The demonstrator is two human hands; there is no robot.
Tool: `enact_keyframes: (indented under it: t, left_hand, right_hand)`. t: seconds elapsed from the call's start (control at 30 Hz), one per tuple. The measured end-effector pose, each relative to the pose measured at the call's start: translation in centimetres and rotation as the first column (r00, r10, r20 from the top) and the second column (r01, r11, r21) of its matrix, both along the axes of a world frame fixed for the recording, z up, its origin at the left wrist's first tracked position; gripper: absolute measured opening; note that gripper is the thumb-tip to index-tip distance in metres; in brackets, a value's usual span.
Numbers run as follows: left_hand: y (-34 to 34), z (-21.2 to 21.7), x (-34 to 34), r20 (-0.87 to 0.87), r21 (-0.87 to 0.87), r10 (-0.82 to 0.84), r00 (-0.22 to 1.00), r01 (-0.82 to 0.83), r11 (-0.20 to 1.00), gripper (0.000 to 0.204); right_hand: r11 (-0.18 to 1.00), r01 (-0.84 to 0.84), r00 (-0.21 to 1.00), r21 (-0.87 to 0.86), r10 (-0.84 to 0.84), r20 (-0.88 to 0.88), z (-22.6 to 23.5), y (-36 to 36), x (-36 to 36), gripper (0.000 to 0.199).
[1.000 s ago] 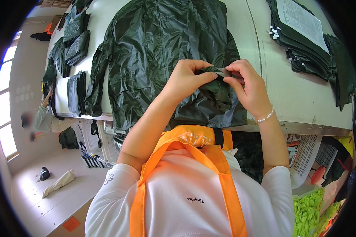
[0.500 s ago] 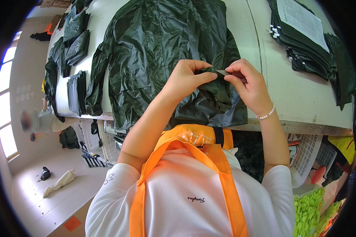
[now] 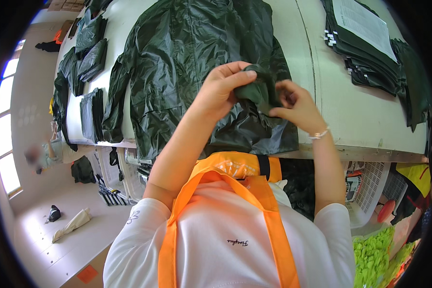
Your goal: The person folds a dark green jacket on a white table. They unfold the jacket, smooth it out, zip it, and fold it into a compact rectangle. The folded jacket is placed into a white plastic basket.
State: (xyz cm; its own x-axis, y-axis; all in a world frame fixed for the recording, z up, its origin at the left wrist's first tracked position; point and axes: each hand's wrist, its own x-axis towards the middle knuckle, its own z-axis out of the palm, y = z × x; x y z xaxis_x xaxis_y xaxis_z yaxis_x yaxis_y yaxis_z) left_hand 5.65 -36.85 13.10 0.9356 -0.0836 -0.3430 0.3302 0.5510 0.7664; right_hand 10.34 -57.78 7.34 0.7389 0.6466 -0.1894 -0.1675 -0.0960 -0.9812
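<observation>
A shiny dark green rain jacket (image 3: 170,81) lies spread out on the white table, one sleeve along its left side. Above its right part, my left hand (image 3: 220,91) pinches a bunched, duller piece of the same green cloth between thumb and fingers. My right hand (image 3: 300,106) is curled at the right edge of that raised piece, its thumb and fingertips against the cloth and slightly smeared by motion. Which part of the jacket is lifted, I cannot tell.
Folded dark garments (image 3: 92,114) and bagged ones (image 3: 93,60) lie at the table's left. On the right is a stack of dark garments (image 3: 365,53) topped by a printed sheet (image 3: 362,24). White plastic crates (image 3: 369,192) stand below. Another person (image 3: 50,151) is at far left.
The piece of cloth between my hands has been raised and turned, showing a wider dull green face. My right hand has dropped slightly; a pale strip at its fingertips no longer shows.
</observation>
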Motion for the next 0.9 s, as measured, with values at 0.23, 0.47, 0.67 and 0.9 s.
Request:
enact_keyframes:
  t: [0.23,0.47,0.67,0.9]
  left_hand:
    - [-0.8,1.4,-0.1,0.079,-0.232,0.04,0.996,-0.02,0.972,0.024]
    - [-0.7,1.1,-0.8,0.145,-0.377,0.118,0.982,-0.055,0.924,0.034]
    - [-4.1,-1.6,-2.7,0.218,0.52,-0.097,0.971,-0.032,0.854,0.06]
    - [4.0,-4.7,3.5,0.463,0.833,0.324,0.825,-0.53,0.158,0.027]
  right_hand:
    - [0.961,0.169,0.978,0.22,-0.191,0.084,0.9,3.7,-0.2,0.04]
    - [0.957,0.115,0.991,0.266,-0.128,0.031,1.7,4.9,-0.6,0.035]
    - [0.596,0.759,0.579,0.261,-0.802,0.146,0.2,3.9,1.8,0.018]
    - [0.967,0.182,0.955,0.178,-0.217,0.201,3.2,6.3,-6.0,0.017]
